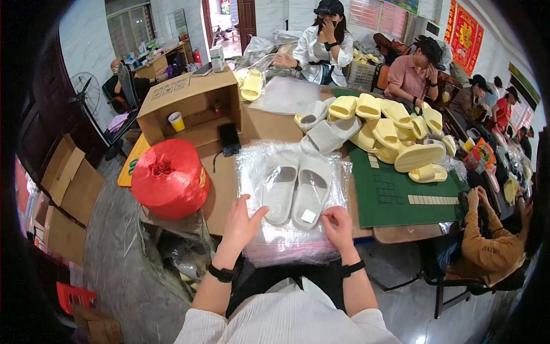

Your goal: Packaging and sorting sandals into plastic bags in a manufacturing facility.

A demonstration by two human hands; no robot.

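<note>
Grey slippers [279, 198], one pair, side by side, heels toward the wearer, on a stack of clear bags [275, 245]; glare on the film makes it hard to tell whether the pair lies inside the top bag or upon it. White label [308, 216], square, at the heel of the right slipper; any marking too small to make out.

Left hand [240, 223]: thumb and forefinger spread wide, lower fingers partly hidden; thumb tip just beside the outer edge of the left heel; no slipper held, contact with the film unclear. Right hand [338, 225]: fingers curled, thumb and forefinger close together, just beside the outer edge of the right heel; cannot tell whether they pinch film. The pair lies between the two hands, mostly beyond the fingertips.

Carton [180, 94], open side facing the wearer, interior shaded; cup [176, 121] within, yellow and white; small reddish item behind, indistinct. Twine [171, 180], large red roll, left. Phone [229, 140], dark, at the carton's mouth. Yellow slippers [387, 132], heaped on the right, many overlapped. Mat [372, 209], green, partly covered by the heap. Sack [150, 252], below the table edge, contents obscured. Co-worker [487, 246], tan sleeve, lower right, face not visible
</note>
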